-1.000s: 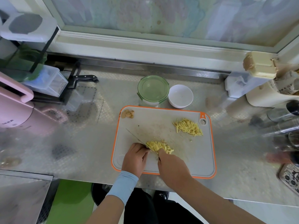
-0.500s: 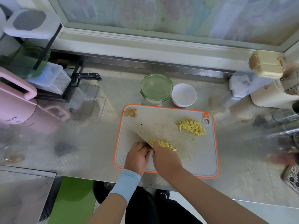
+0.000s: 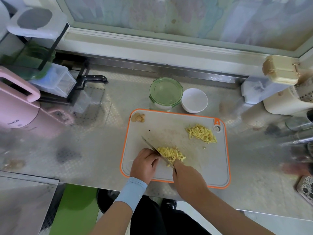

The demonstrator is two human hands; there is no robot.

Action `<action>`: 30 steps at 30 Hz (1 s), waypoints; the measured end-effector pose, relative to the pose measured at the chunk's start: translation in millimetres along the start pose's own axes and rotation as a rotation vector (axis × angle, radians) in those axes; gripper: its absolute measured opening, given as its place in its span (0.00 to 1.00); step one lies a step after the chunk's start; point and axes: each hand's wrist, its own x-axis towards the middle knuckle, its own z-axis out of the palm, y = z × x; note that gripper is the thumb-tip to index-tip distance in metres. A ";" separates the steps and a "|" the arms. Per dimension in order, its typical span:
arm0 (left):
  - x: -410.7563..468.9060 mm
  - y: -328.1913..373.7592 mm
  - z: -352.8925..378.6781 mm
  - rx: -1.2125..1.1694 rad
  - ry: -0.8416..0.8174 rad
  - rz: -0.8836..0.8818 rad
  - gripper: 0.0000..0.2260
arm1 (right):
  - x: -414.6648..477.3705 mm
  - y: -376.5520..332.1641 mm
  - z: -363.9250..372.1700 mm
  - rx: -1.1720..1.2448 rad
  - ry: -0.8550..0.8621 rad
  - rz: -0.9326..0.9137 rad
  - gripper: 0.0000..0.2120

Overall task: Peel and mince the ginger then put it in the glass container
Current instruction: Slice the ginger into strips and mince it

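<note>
Two hands bracket the work: the left hand [image 3: 145, 164], fingers curled with its hold unclear, sits left of the diagonal knife blade [image 3: 149, 143], ginger strips [image 3: 171, 154] lie touching its right side, and the right hand [image 3: 188, 180] grips the handle.

A grey, orange-rimmed cutting board [image 3: 211, 167] lies on the steel table [image 3: 101, 158]; the right hand [image 3: 188, 178] grips the knife [image 3: 150, 146], whose blade runs diagonally toward the far left along a pile of ginger strips [image 3: 171, 154]. The left hand [image 3: 144, 164] rests on the board with curled fingers, knuckles just beside the blade. A second ginger pile [image 3: 201, 133] lies near the far right corner, peel scraps [image 3: 138, 117] at the far left corner, and the green-lidded glass container [image 3: 166, 92] and a white bowl [image 3: 194, 100] stand side by side just beyond the far edge.
</note>
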 end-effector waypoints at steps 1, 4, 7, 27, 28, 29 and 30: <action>0.3 -0.1 0.3 0.003 -0.001 0.003 0.04 | 2.2 -1.6 0.0 -0.028 -0.005 -0.005 0.04; 0.9 1.4 -0.3 0.004 0.005 0.010 0.07 | 13.1 -12.0 -1.8 -0.074 -0.039 -0.028 0.06; 2.3 3.3 -1.8 0.024 -0.003 0.016 0.09 | 29.8 -28.9 -4.7 -0.048 -0.058 -0.050 0.07; -1.2 3.4 -2.9 0.051 0.030 -0.007 0.09 | 3.6 -11.2 -6.0 -0.088 -0.043 -0.020 0.12; -1.3 2.9 -2.9 0.049 0.027 -0.004 0.09 | 5.1 -12.3 -5.2 -0.083 -0.042 -0.020 0.12; -1.0 2.7 -2.8 0.049 0.025 0.000 0.09 | 8.3 -14.8 -5.1 -0.075 -0.039 -0.020 0.11; -0.7 2.8 -2.7 0.051 0.024 0.001 0.09 | 12.8 -18.2 -4.5 -0.067 -0.038 -0.022 0.11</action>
